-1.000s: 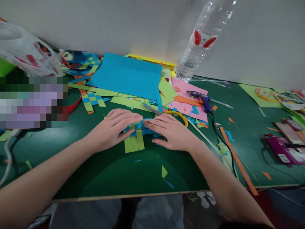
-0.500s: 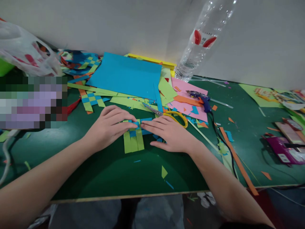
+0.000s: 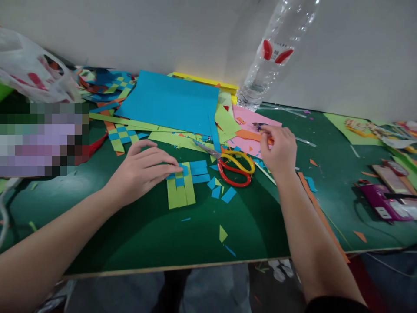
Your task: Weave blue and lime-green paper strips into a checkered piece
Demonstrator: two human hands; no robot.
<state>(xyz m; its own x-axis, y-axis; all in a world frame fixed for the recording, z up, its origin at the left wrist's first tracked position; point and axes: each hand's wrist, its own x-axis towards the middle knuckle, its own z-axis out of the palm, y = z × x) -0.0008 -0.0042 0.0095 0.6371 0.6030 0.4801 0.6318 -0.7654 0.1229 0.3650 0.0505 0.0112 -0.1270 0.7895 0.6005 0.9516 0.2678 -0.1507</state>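
Observation:
My left hand (image 3: 143,167) has its thumb and fingers closed at the upper left of a small woven piece of green and blue paper strips (image 3: 180,191), which lies on the table. Blue strip ends stick out of the weave to the right. My right hand (image 3: 280,148) is curled over a dark blue glue gun (image 3: 259,127); only the nozzle end shows, and the hand hides the handle. Between the hands lie scissors (image 3: 235,168) with red and yellow handles, part open, and several small blue scraps (image 3: 228,195).
A large blue sheet (image 3: 172,102) lies behind over green strips. Pink paper (image 3: 275,119) is under the glue gun. A tall clear bottle (image 3: 270,65) stands by the wall. On the right are a purple packet (image 3: 384,202) and a long orange strip (image 3: 321,213). A plastic bag (image 3: 35,65) sits left.
My right hand has left the woven paper and moved right and away from me to the glue gun, uncovering the scissors' red handle and blue scraps. My left hand stays at the weave.

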